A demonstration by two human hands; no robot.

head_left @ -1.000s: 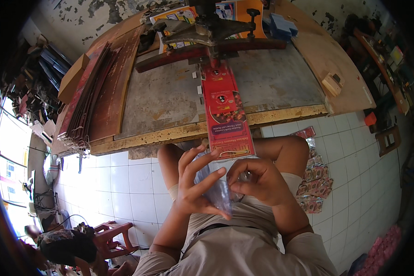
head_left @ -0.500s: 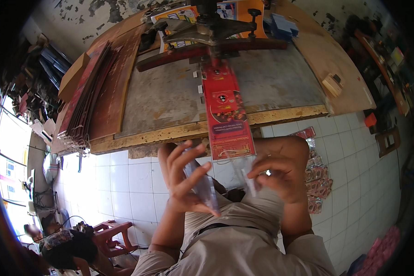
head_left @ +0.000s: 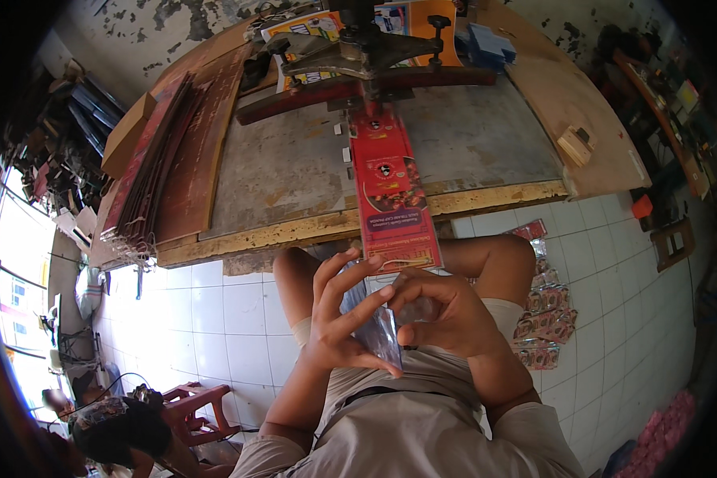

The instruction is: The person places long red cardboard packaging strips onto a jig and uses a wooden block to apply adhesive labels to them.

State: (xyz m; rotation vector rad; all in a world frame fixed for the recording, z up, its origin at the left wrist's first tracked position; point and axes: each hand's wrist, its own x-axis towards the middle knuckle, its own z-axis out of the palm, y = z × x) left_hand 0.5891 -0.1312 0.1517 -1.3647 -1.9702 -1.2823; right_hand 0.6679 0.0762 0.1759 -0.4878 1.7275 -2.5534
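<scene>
My left hand holds what looks like a stack of clear plastic sleeves, its fingers along one side and the thumb beneath. Close against it, my right hand is closed in a pinch on the right edge of the plastic. Whether it grips one sleeve or several is hidden by the fingers. Just beyond both hands, a long red printed packaging strip lies on the worktable and hangs over its front edge toward my lap. The strip's far end runs under a dark metal press with a wide crossbar.
Red-brown boards stand stacked at the table's left. A small wooden block and a blue stack sit toward the right. Printed packs lie on the tiled floor by my right knee. At lower left, a person is beside a red stool.
My right hand has moved left to meet the plastic in my left hand. The loose clear piece it held apart is now against the stack. My left hand has shifted slightly right.
</scene>
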